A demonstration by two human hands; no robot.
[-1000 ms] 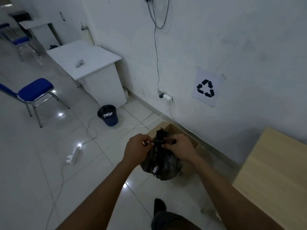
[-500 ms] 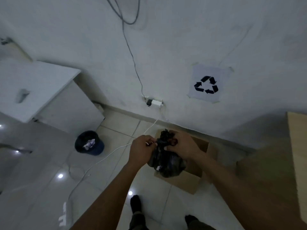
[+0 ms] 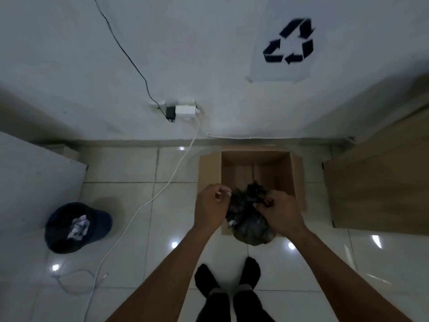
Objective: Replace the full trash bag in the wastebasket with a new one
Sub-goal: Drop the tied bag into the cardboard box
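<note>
Now the trash bag (image 3: 250, 226) had come over the cardboard box (image 3: 255, 156) mid-frame — right hand (image 3: 281, 212) gripped its neck, left hand (image 3: 210, 210) curled, hold I could not tell; wastebasket (image 3: 104, 223), lower left, awaited relining.

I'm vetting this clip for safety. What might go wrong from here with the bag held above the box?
The trash bag hangs over the near wall of the cardboard box, so a drop might catch the rim and spill. The right hand grips its gathered top; the plastic could tear. The white cable runs close to the wastebasket, a possible trip on the way back.
</note>
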